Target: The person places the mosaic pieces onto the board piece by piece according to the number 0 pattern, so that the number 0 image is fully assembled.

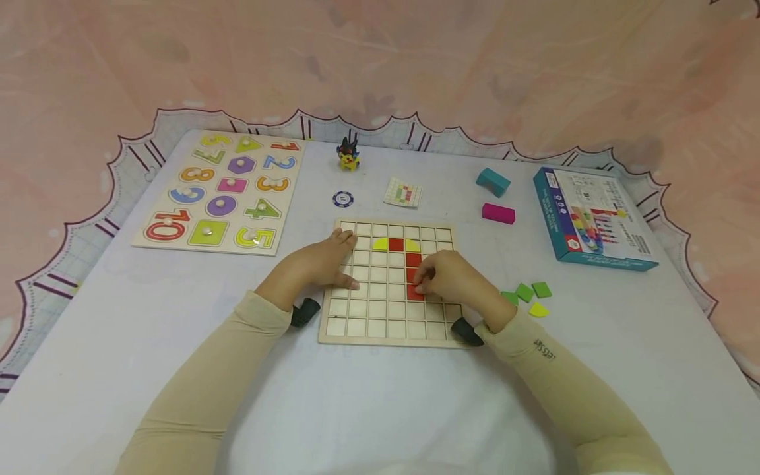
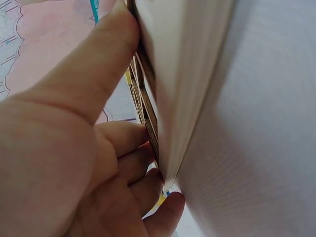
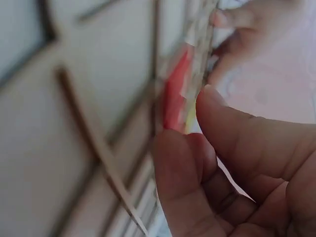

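A wooden grid board (image 1: 356, 340) lies in front of me. Two yellow quarter-round tiles (image 1: 380, 245) flank a red square tile (image 1: 396, 245) near its top, and more red tiles run down one column below. My right hand (image 1: 454, 277) bends over that column, fingertips at the lowest red tile (image 1: 415, 294). In the right wrist view, a gap shows between thumb and finger, with red tiles (image 3: 175, 94) seated in the board behind. My left hand (image 1: 315, 265) rests on the board's left edge, fingers spread, thumb (image 2: 116, 44) lying over the grid side.
Several green tiles (image 1: 541, 289) and a yellow quarter-round (image 1: 538, 310) lie right of the board. Behind it are a pattern card (image 1: 404, 192), a chip (image 1: 342, 199), a figurine (image 1: 348, 156) and blocks (image 1: 498, 213). A number puzzle (image 1: 237, 245) stands left, a box (image 1: 594, 218) right.
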The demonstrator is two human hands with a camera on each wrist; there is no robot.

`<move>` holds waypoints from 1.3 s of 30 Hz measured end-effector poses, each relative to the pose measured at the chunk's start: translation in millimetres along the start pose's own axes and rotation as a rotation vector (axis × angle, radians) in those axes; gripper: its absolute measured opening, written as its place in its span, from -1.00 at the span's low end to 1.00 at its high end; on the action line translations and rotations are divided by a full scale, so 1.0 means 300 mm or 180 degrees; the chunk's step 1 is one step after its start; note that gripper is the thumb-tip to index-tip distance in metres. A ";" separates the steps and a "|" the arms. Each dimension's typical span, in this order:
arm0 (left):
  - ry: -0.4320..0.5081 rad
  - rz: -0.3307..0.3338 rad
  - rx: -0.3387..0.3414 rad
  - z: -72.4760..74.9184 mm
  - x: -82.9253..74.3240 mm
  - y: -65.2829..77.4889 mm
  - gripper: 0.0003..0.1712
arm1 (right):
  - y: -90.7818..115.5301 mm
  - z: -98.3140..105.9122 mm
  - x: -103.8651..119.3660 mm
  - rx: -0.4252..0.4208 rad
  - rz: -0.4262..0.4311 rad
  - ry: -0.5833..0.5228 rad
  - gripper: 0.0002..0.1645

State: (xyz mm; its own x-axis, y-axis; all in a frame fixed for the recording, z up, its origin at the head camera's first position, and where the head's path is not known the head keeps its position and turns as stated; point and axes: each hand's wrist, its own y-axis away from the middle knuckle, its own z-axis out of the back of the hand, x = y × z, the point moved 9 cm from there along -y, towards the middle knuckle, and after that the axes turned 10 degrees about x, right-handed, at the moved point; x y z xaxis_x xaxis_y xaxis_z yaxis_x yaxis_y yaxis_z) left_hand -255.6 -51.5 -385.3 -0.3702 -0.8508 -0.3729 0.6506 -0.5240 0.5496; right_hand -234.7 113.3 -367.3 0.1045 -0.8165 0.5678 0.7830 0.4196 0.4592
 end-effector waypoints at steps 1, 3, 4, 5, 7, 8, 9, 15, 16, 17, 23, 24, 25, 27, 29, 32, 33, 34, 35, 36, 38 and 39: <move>0.0000 -0.0001 0.0004 0.000 -0.001 0.000 0.14 | 0.008 0.010 -0.003 -0.0011 0.0012 -0.0004 -0.97; 0.0001 0.0002 0.0017 -0.001 0.000 -0.002 0.14 | 0.027 0.032 -0.013 -0.0035 0.0044 -0.0014 -0.95; 0.0001 0.0005 0.0022 -0.002 0.000 -0.002 0.14 | 0.036 0.043 -0.019 -0.0043 0.0054 -0.0016 -0.93; 0.0005 0.0010 0.0028 -0.003 -0.001 -0.002 0.15 | 0.046 0.053 -0.026 -0.0048 0.0052 -0.0003 -0.91; 0.0008 0.0019 0.0032 -0.002 -0.001 -0.001 0.15 | 0.063 0.069 -0.048 -0.0061 0.0003 0.0008 -0.88; 0.0014 0.0024 0.0034 -0.002 -0.001 -0.001 0.15 | 0.072 0.076 -0.062 -0.0062 -0.0043 -0.0002 -0.87; 0.0020 0.0028 0.0032 -0.001 -0.002 -0.001 0.14 | 0.081 0.082 -0.080 -0.0061 -0.0106 -0.0027 -0.86; 0.0028 0.0041 0.0038 0.000 -0.006 -0.001 0.14 | 0.149 0.123 -0.186 -0.0033 -0.0275 -0.0252 -0.79; 0.0027 0.0041 0.0040 0.000 -0.006 -0.001 0.14 | 0.162 0.129 -0.203 -0.0020 -0.0290 -0.0275 -0.78; 0.0028 0.0042 0.0044 -0.001 -0.006 -0.001 0.14 | 0.176 0.133 -0.222 -0.0010 -0.0309 -0.0287 -0.77; 0.0045 0.0070 0.0040 -0.003 0.000 -0.005 0.14 | 0.252 0.152 -0.338 0.0021 -0.0535 -0.0340 -0.70; 0.0045 0.0074 0.0037 -0.004 0.003 -0.006 0.14 | 0.264 0.153 -0.358 0.0027 -0.0569 -0.0354 -0.69; 0.0053 0.0078 0.0033 -0.003 0.005 -0.005 0.14 | 0.275 0.154 -0.376 0.0030 -0.0593 -0.0356 -0.68; 0.0062 0.0076 0.0025 -0.003 0.009 -0.003 0.14 | 0.296 0.156 -0.414 0.0034 -0.0639 -0.0363 -0.65; 0.0061 0.0069 0.0022 -0.002 0.010 -0.001 0.13 | 0.318 0.159 -0.451 0.0020 -0.0708 -0.0369 -0.64; 0.0065 0.0044 0.0014 0.001 0.006 0.002 0.13 | 0.348 0.162 -0.502 -0.0019 -0.0813 -0.0340 -0.65; 0.0064 0.0040 0.0016 0.002 0.004 0.003 0.13 | 0.357 0.162 -0.517 -0.0039 -0.0863 -0.0329 -0.65; 0.0065 0.0035 0.0017 0.002 0.002 0.005 0.13 | 0.363 0.161 -0.530 -0.0058 -0.0893 -0.0323 -0.65; 0.0075 0.0030 0.0020 0.003 0.000 0.005 0.13 | 0.368 0.160 -0.542 -0.0077 -0.0925 -0.0309 -0.64; 0.0079 0.0025 0.0022 0.003 -0.002 0.005 0.13 | 0.372 0.158 -0.551 -0.0094 -0.0941 -0.0310 -0.62; 0.0078 0.0018 0.0030 0.002 -0.005 0.004 0.13 | 0.374 0.152 -0.563 -0.0134 -0.0969 -0.0322 -0.58; 0.0078 0.0013 0.0033 0.002 -0.005 0.003 0.13 | 0.374 0.150 -0.563 -0.0154 -0.0955 -0.0301 -0.55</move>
State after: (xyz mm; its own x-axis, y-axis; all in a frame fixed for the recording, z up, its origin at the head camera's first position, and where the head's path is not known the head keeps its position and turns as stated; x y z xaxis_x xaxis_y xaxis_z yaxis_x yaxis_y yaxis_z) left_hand -254.7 -50.8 -383.8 -0.3512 -0.8518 -0.3886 0.6453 -0.5210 0.5588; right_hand -192.2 316.1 -381.0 -0.1912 -0.8595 0.4740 0.7987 0.1445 0.5841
